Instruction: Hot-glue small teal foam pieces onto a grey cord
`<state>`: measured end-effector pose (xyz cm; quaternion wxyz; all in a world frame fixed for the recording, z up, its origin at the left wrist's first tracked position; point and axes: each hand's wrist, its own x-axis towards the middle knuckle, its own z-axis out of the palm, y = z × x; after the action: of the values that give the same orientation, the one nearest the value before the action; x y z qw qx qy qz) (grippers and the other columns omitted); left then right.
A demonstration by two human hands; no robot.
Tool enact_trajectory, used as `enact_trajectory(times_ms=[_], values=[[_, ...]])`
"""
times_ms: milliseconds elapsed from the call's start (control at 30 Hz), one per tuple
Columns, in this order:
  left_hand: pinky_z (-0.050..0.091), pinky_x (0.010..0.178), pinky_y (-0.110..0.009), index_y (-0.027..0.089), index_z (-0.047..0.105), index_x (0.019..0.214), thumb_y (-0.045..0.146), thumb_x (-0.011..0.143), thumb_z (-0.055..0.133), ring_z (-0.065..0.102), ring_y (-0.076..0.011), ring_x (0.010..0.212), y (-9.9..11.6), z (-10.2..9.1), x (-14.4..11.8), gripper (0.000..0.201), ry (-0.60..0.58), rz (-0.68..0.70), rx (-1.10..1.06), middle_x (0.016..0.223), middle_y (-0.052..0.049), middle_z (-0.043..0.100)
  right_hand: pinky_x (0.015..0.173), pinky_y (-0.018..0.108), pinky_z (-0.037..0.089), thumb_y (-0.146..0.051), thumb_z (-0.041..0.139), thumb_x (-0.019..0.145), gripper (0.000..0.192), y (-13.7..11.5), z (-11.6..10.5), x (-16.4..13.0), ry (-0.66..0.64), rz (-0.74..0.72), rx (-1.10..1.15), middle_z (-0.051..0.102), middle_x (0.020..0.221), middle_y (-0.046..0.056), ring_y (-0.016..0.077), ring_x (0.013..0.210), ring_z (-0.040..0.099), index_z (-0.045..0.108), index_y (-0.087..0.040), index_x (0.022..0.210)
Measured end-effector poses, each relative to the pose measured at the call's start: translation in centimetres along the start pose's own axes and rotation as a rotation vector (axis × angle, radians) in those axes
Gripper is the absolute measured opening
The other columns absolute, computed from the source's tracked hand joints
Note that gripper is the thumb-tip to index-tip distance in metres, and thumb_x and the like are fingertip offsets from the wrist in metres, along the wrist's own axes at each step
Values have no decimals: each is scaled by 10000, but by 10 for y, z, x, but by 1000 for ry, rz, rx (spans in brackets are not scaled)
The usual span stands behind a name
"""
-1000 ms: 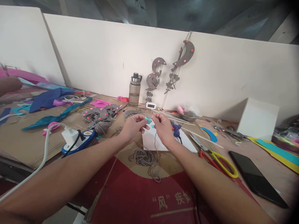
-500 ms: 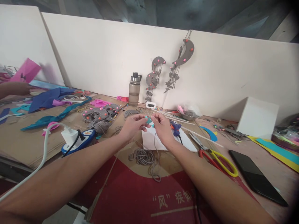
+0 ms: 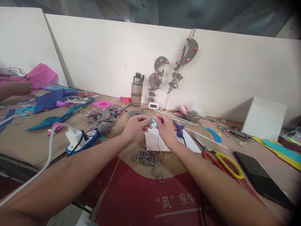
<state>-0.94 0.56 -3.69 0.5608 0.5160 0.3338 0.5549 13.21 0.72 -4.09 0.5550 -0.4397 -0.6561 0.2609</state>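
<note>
Left grip (image 3: 135, 128) has a little teal piece (image 3: 151, 121) pinched between thumb and fingers, so it's sitting right at the fingertips. Right grip (image 3: 166, 128) is closed up narrow on the piece's other edge, so it's basically between the two. Another teal bit (image 3: 155, 126) shows just under the right fingertips, can't tell what's holding it. Grey cord (image 3: 159, 142) hangs below the right grip, with a loose coil (image 3: 147, 158) on the surface nearer the person. White board (image 3: 154, 142) is underneath, blue glue gun (image 3: 179, 130) just right of the right grip.
</note>
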Motion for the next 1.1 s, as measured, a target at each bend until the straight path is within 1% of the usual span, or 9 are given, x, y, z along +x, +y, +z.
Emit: enact_trajectory(times_ms=[367, 733, 900, 1100], values=[[423, 438, -197, 111, 595, 746, 272, 708, 695, 623, -116, 591, 0, 1, -1, 194, 10, 16, 62, 669, -10, 586, 621, 275, 354, -343, 500, 857, 164, -6, -1, -2, 3, -51, -70, 540, 709, -16, 132, 643, 456, 543, -195, 802], [431, 439, -203, 118, 594, 753, 302, 698, 708, 623, -117, 585, -3, 0, 0, 223, 1, 25, 79, 673, -13, 596, 673, 293, 360, -366, 443, 906, 201, -1, -1, -3, 13, -140, -180, 535, 771, 4, 157, 721, 470, 486, -208, 790], [438, 445, -209, 121, 591, 749, 335, 690, 719, 609, -113, 564, -5, -1, 1, 256, -11, 24, 83, 654, -10, 596, 674, 294, 348, -376, 417, 923, 232, -2, -1, -5, 20, -181, -233, 497, 746, -6, 155, 718, 450, 457, -210, 766], [444, 453, -215, 126, 585, 741, 357, 690, 718, 605, -120, 563, -4, 0, -1, 271, -14, 26, 109, 641, -18, 600, 684, 291, 348, -387, 415, 928, 240, -2, -2, -6, 38, -210, -247, 497, 767, -5, 151, 727, 450, 470, -208, 779]])
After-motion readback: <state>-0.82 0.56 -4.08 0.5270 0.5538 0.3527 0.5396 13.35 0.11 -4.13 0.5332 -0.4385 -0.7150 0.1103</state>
